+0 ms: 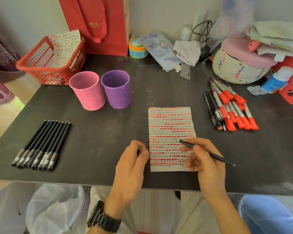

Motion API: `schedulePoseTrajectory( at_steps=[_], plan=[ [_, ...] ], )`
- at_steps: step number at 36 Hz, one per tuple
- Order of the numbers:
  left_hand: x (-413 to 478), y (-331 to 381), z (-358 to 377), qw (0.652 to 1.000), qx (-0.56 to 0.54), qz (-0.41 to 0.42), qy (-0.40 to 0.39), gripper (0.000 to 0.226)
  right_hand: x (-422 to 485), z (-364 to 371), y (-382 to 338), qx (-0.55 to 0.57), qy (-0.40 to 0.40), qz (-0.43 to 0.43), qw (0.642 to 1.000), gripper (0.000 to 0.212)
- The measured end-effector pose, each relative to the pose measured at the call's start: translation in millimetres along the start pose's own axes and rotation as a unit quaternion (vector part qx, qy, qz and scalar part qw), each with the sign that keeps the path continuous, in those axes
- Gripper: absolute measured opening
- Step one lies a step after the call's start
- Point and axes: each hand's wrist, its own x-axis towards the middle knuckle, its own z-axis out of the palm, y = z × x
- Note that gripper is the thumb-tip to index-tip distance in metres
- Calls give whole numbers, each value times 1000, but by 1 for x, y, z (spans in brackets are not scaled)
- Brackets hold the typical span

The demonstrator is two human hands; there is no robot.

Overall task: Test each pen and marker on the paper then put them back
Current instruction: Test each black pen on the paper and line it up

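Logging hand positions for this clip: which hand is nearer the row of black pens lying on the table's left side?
Left. The left hand, pinching a dark cap, sits right of the black pens; the right hand, holding a pen, is farther right over the paper.

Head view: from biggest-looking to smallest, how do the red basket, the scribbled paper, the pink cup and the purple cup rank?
1. red basket
2. paper, close behind and nearer the camera, so unsure
3. pink cup and purple cup look alike; no ranking between them
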Motion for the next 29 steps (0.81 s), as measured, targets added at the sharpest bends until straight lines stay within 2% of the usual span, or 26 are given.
schedulePoseTrajectory(
  at_steps=[4,10,15,17,23,29],
  plan=[
    [0,1,-3,999,-28,-10,-14,30,1,0,0,11,-12,5,1000,17],
    [3,0,-2,996,73,17,-44,41,1,-1,-1,9,-16,5,1000,8],
    [3,0,0,998,52,19,-29,15,1,-3,-1,27,-22,2,999,10],
    [4,0,0,999,42,25,-22,12,0,-3,-1,20,-24,0,1000,11],
    [3,-1,0,999,34,30,-9,26,1,-4,0,15,-22,1,1000,8],
    [2,-4,0,997,66,27,-26,29,0,-5,1,17,-25,5,1000,8]
  ],
)
